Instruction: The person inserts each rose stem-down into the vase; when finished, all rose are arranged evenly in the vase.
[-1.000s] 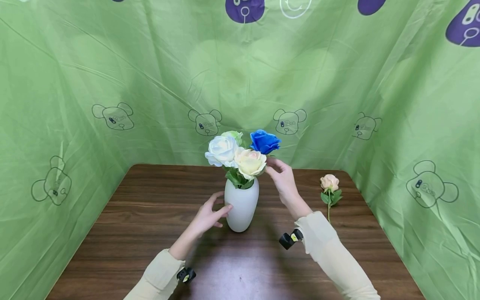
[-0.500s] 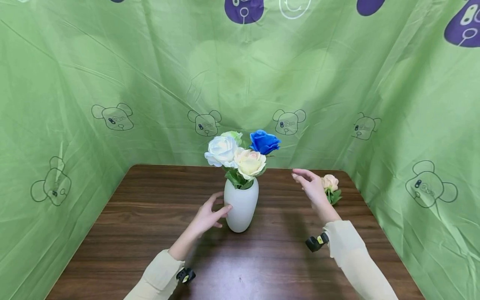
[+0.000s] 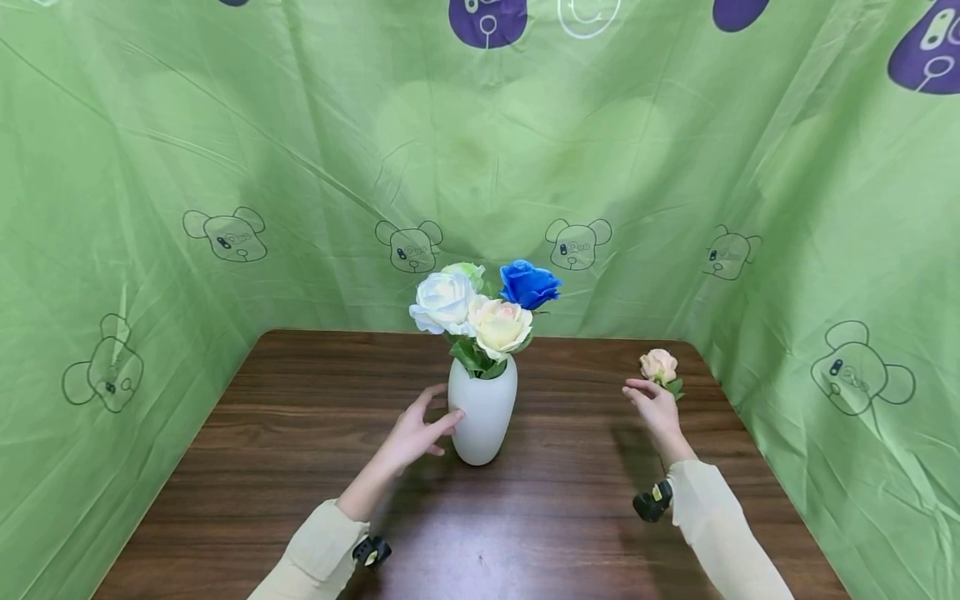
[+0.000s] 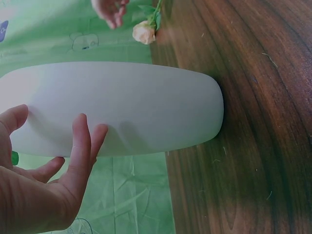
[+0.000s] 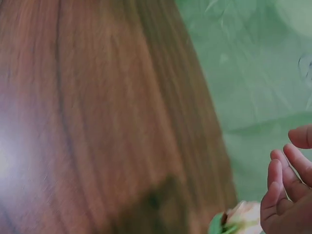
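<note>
Upright on the table stands a white vase holding a blue rose, a pale blue-white rose, a cream rose and a light green flower partly hidden behind. My left hand touches the vase's left side with spread, fairly straight fingers. At the right, a peach rose with green leaves lies on the table. My right hand, fingers loosely bent and holding nothing, hovers just below that bloom, covering part of its stem. In the right wrist view the peach rose shows beside the fingers.
A brown wood-grain table carries everything. Green cloth with printed bear heads hangs behind it and along both sides, close to the table's edges. Small black cameras are strapped at both wrists.
My right hand has left the flowers in the vase, moving right and then down to the peach rose's stem. My left hand and the vase have stayed in place.
</note>
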Action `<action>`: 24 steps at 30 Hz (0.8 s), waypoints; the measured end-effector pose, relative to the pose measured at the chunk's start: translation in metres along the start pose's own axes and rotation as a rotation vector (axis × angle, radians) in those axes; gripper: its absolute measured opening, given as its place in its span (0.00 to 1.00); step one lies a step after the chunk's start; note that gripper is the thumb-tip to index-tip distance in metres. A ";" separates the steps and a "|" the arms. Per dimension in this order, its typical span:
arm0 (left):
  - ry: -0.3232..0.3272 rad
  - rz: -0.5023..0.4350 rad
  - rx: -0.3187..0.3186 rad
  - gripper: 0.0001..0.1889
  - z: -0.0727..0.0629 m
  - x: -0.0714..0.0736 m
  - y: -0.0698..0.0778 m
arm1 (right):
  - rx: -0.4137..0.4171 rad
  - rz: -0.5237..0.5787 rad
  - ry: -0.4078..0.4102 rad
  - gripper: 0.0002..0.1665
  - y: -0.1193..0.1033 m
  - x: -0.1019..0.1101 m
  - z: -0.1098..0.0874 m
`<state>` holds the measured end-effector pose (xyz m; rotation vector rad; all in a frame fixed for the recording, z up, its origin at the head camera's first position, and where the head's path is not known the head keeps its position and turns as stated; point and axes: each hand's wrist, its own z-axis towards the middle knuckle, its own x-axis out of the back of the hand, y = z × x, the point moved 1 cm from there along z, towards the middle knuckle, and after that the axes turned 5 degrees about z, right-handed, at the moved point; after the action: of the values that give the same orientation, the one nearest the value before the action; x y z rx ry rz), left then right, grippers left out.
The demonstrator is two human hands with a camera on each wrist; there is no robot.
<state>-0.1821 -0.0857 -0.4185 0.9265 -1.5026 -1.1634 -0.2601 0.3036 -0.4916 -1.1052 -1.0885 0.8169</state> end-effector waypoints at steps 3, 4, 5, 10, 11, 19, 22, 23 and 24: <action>-0.001 0.005 -0.001 0.29 -0.001 0.000 0.000 | -0.002 -0.030 0.076 0.16 0.020 0.008 0.002; -0.001 0.007 0.000 0.29 -0.001 0.000 0.001 | -0.013 -0.055 0.109 0.16 0.023 0.010 0.002; -0.002 0.008 0.000 0.29 -0.001 0.000 0.001 | -0.023 -0.081 0.148 0.16 0.026 0.012 0.001; -0.004 0.006 0.001 0.29 -0.002 0.000 0.002 | -0.116 -0.211 0.276 0.19 0.025 0.016 -0.009; -0.005 0.005 0.001 0.29 -0.002 0.000 0.002 | -0.128 -0.219 0.287 0.19 0.028 0.018 -0.010; -0.003 -0.001 0.001 0.29 -0.001 0.000 0.001 | -0.165 -0.219 0.301 0.22 0.051 0.025 -0.013; -0.001 -0.001 0.003 0.29 -0.001 0.000 0.001 | -0.188 -0.215 0.287 0.23 0.059 0.025 -0.014; 0.000 0.000 0.004 0.29 -0.001 0.000 0.001 | -0.197 -0.220 0.281 0.23 0.060 0.025 -0.015; 0.000 0.001 0.005 0.29 -0.001 0.000 0.001 | -0.204 -0.229 0.275 0.24 0.062 0.025 -0.016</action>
<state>-0.1815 -0.0853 -0.4179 0.9295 -1.5062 -1.1596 -0.2377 0.3396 -0.5462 -1.1968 -1.0569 0.3661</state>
